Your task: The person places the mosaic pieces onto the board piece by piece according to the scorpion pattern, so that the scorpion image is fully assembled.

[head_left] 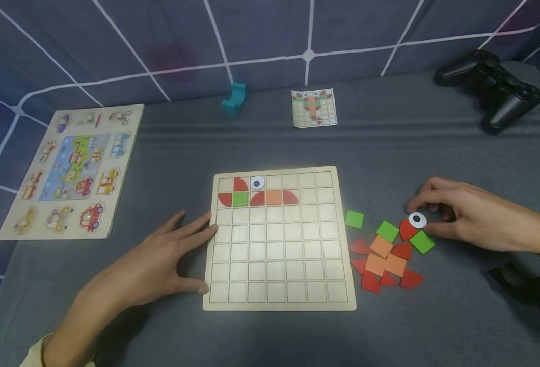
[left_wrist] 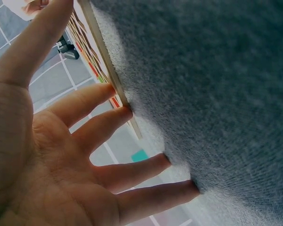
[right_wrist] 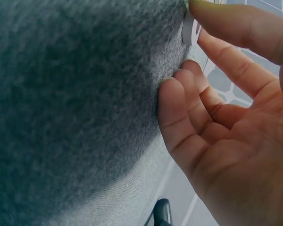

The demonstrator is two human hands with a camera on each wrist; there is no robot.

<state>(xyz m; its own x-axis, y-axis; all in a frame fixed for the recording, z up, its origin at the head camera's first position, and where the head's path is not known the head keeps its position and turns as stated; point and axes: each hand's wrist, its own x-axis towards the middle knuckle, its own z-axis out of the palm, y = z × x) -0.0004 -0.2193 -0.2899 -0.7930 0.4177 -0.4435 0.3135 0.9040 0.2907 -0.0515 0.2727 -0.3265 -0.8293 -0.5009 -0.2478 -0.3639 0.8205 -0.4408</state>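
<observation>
A square wooden grid board lies in front of me. On its top two rows sit a round eye piece, red quarter-round pieces, a green square and an orange square. My left hand is spread along the board's left side, its thumb and fingertips at the edge. On the right, my right hand pinches a second, white eye disc between thumb and index finger, at the loose pieces. The right wrist view shows this disc edge-on, its other fingers curled near the cloth.
Loose red, orange and green pieces lie right of the board. Behind it are a small pattern card and a teal block. A picture puzzle board lies left; a black game controller lies back right.
</observation>
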